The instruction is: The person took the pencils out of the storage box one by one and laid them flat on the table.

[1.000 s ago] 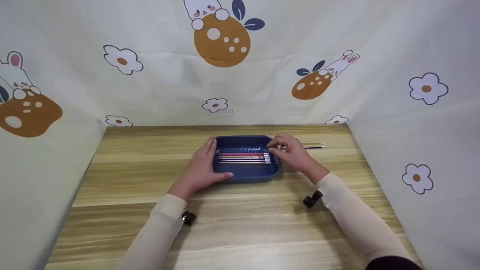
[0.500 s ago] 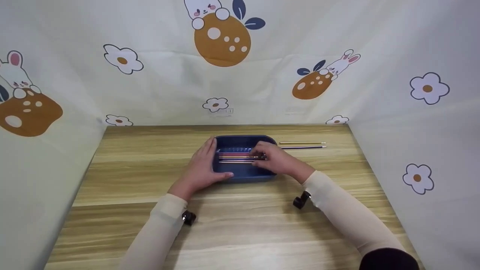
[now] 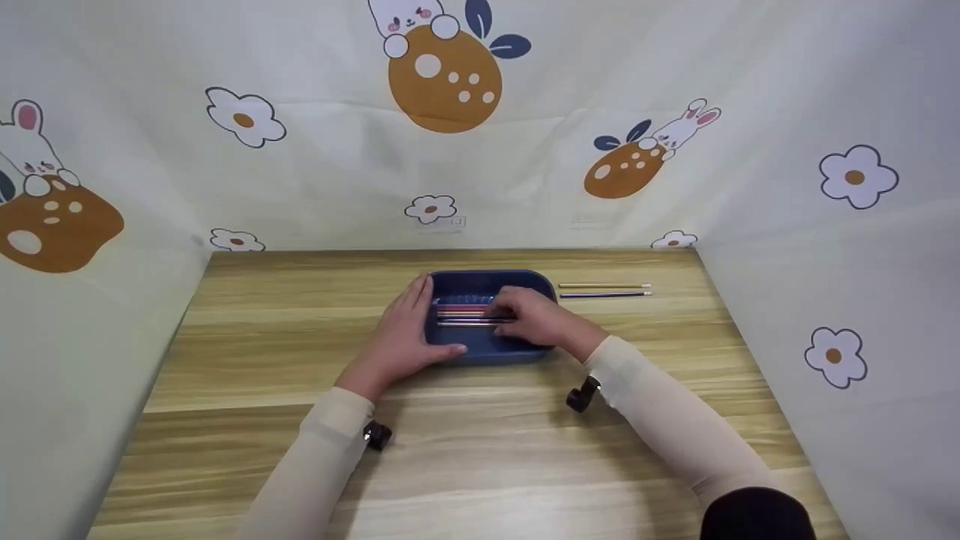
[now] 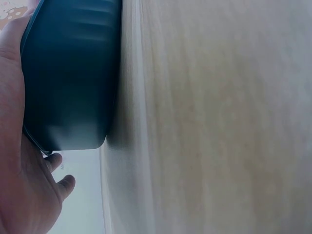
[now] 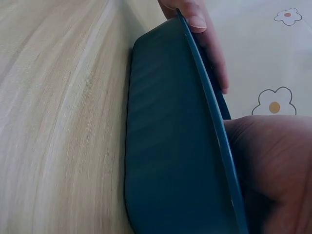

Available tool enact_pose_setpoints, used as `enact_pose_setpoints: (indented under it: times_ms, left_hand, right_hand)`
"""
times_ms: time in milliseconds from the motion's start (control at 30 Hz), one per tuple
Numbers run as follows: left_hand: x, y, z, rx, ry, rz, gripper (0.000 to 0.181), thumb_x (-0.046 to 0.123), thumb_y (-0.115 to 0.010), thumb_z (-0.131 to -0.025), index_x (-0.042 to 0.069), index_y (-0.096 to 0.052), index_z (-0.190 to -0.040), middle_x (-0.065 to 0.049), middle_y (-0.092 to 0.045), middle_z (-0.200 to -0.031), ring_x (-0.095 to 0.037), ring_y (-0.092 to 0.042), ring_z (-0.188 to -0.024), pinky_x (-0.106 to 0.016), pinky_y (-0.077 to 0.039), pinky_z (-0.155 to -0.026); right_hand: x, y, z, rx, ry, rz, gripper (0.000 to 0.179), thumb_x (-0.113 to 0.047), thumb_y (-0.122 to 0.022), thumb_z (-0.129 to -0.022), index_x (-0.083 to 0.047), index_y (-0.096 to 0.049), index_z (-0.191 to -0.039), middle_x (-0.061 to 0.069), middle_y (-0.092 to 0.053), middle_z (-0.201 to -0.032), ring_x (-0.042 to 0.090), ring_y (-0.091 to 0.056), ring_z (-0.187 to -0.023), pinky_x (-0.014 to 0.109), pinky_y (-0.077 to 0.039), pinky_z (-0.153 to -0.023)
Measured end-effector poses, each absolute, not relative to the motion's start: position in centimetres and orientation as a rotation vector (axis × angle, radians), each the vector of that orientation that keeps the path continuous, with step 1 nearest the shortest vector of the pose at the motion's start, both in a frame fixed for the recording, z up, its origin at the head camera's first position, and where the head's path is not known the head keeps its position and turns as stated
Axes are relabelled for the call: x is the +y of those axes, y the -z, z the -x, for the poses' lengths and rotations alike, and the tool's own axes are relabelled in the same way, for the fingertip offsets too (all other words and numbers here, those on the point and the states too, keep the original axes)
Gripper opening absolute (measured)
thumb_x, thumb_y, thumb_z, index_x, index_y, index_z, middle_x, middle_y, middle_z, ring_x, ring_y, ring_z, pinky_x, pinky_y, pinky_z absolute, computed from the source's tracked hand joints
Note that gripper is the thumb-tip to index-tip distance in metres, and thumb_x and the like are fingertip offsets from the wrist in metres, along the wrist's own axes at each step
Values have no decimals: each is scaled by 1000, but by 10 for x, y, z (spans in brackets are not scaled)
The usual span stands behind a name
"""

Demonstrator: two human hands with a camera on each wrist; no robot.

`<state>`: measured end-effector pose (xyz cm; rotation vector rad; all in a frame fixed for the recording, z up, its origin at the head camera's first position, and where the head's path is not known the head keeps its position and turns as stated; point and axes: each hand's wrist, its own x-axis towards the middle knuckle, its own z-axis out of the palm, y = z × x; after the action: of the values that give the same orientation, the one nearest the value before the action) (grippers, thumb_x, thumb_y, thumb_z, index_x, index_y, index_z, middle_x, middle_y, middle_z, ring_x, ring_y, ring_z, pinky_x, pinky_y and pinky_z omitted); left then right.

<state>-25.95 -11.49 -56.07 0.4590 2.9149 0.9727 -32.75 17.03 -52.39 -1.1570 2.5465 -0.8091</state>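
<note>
A dark blue tray (image 3: 480,351) sits on the table with several pencils (image 3: 461,315) lying side by side in it, red, gold and dark ones. My left hand (image 3: 401,330) holds the tray's left end, its fingers along that side and the thumb over the near rim. In the left wrist view the left hand's fingers lie along the tray's wall (image 4: 73,78). My right hand (image 3: 529,319) reaches in over the right end, curled, with thumb and fingers gripping the row of pencils. It hides their eraser ends. In the right wrist view the rim hides its fingertips.
A yellow pencil (image 3: 604,285) and a dark blue pencil (image 3: 607,295) lie on the table (image 3: 480,450) right of the tray. A printed cloth (image 3: 330,180) with rabbits and flowers walls the table at the back and on both sides.
My right hand has moved from the tray's right rim leftward into it, onto the pencils. The left hand and the tray have stayed put, and so have the two pencils outside.
</note>
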Motion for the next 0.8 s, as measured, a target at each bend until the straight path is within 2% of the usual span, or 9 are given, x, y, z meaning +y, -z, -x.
enact_pose_setpoints:
  times_ms: [500,800]
  left_hand:
    - [-115,562,261,2926,-972,-458,140,76,-84,-83,4,-9,-177,-19,-9,-184,-37,-11,-170,-56,-14,-136]
    - [-115,561,261,2943,-965,-512,141,82,-79,-82,0,-12,-176,-20,-11,-184,-37,-12,-170,-58,-16,-136]
  right_hand:
    - [155,533,331,2600,713,1192,18,-3,-85,-96,-1,-83,-114,12,-75,-108,29,-71,-99,44,-61,-91]
    - [154,539,332,2599,713,1184,13,-2,-84,-95,-3,-83,-108,10,-74,-105,26,-71,-96,41,-61,-89]
